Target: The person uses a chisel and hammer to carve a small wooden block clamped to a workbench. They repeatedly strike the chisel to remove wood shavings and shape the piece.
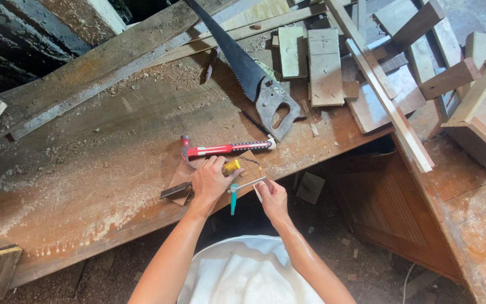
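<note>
My left hand (210, 181) presses flat on a small plywood piece (243, 163) at the workbench (85, 169) edge, hiding most of it. Right hand (271, 197) pinches a teal-handled tool (235, 197); tip's hard to make out. Red hammer (220, 149) just behind.

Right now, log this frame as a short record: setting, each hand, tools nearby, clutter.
Setting: worn wooden workbench dusted with sawdust, seen from above
Left hand: pressed on a thin brown board at the bench edge, by a small yellow piece
Right hand: grips a small tool with a teal handle; its far end cannot be made out
Tools nearby: red claw hammer just beyond the board; handsaw farther back
Clutter: wood offcuts and a long batten at right
</note>
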